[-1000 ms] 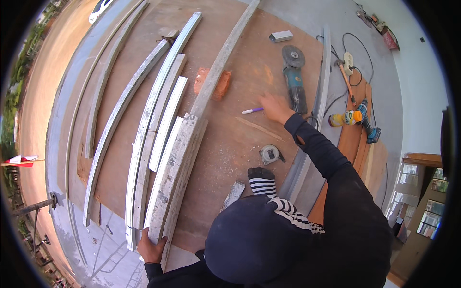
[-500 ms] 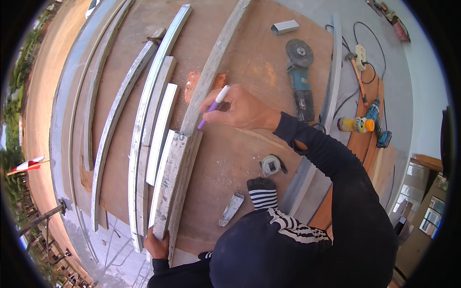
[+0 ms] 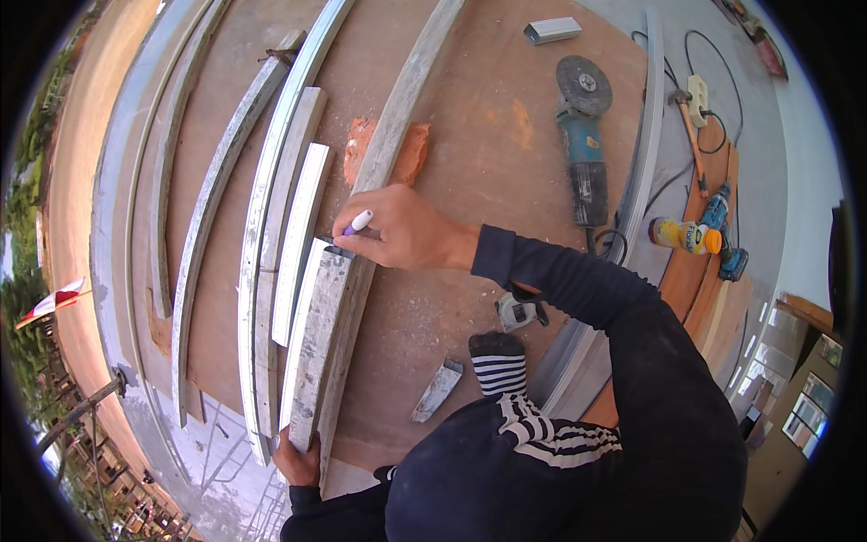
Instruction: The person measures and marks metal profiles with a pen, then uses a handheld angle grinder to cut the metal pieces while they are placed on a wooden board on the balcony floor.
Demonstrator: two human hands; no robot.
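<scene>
Pinched in my right hand [image 3: 402,228] is a purple marker [image 3: 358,222] with a white end. Its tip side is hidden behind my fingers, beside the far end of a paint-spotted grey metal bar [image 3: 321,348]. At the near end of that bar, my left hand [image 3: 296,459] is closed around it. The bar lies along a longer weathered grey bar [image 3: 397,117], which crosses a broken orange brick [image 3: 411,155]. Just left of the held bar is a shorter silver metal bar [image 3: 301,244].
Several other long bars lie to the left, including a bright silver one [image 3: 271,194]. On the right are an angle grinder [image 3: 582,140], a tape measure [image 3: 517,312], a metal offcut [image 3: 438,390], a cordless drill [image 3: 718,221], a bottle [image 3: 682,235], a hammer [image 3: 694,144] and a power strip [image 3: 697,99].
My right hand has moved left and slightly nearer with the marker, from over the long bar to the far end of the held bar. My left hand keeps its grip.
</scene>
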